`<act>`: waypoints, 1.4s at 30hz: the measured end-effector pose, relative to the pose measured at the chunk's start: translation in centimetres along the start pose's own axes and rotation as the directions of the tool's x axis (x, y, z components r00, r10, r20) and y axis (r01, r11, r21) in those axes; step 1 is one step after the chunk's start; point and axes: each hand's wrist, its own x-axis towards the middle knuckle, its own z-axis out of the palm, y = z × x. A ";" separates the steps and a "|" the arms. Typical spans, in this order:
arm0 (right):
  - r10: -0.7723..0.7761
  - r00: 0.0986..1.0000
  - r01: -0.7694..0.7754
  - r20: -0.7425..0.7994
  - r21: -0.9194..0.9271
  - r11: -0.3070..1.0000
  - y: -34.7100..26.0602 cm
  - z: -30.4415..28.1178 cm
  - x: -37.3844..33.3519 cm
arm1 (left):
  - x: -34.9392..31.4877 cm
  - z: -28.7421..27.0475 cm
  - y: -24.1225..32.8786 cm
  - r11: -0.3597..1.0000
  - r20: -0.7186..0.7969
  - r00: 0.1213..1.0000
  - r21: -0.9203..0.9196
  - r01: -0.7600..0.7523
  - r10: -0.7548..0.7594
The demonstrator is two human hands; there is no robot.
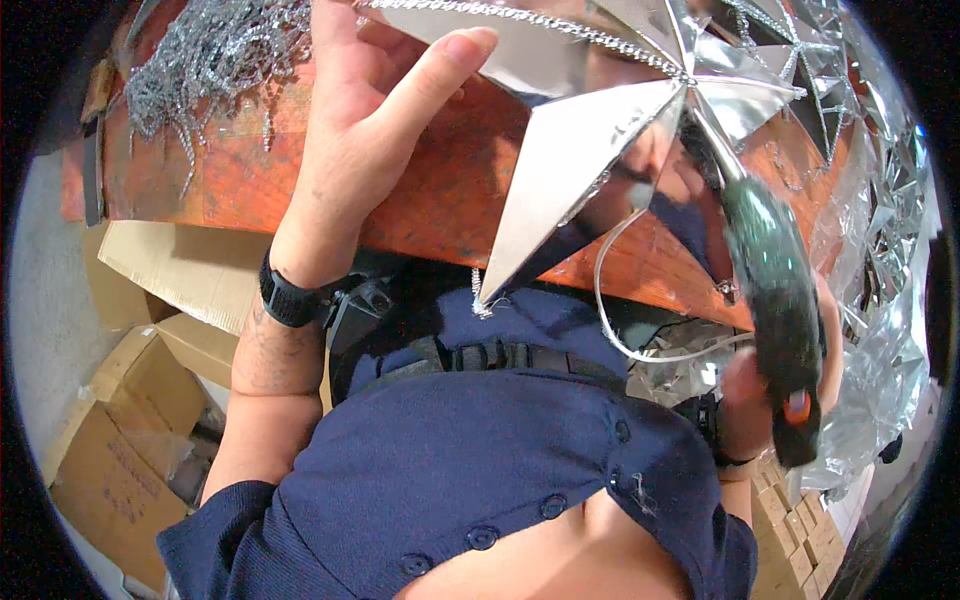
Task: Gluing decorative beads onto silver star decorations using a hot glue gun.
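Note:
A shiny silver star (590, 165) with folded, mirror-like points spans the upper middle, one point hanging over the table's near edge. Silver braided trim (540, 18) runs along its upper ridge to the centre. My left hand (365, 90) holds the star's left point and the trim's end at the top edge; its thumb is stretched out, and its other fingers are partly hidden. My right hand (825, 340) is wrapped round a dark green and black glue gun (775, 290), blurred by motion. The gun's nozzle reaches the star's centre. A thin white cord (603, 290) loops below the star.
A reddish-brown wooden table (240, 190) bears a heap of silver trim strands (215, 70) at the far left. Another silver star (800, 50) and crinkled clear and silver wrapping (880, 340) lie at the right. Cardboard boxes (120, 480) stand at lower left.

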 end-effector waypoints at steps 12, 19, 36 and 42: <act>0.059 0.998 -0.061 -0.021 -0.142 0.988 -0.3 0.2 -0.3 | -0.1 -0.1 0.2 1.000 0.007 1.000 -0.001 0.028 -0.028; 0.147 0.988 -0.148 -0.035 -0.013 0.989 0.1 0.0 -0.2 | -0.3 -0.6 -0.3 0.999 0.002 0.999 -0.008 0.047 -0.047; 0.282 0.944 -0.284 0.171 -0.014 0.959 -1.0 -0.6 0.8 | -0.4 -0.8 -0.8 1.000 -0.012 1.000 -0.005 0.021 -0.021; 0.208 0.972 -0.196 0.111 -0.104 0.975 -0.5 -0.6 0.5 | 0.0 -0.1 -0.2 1.000 -0.015 1.000 0.004 0.012 -0.012</act>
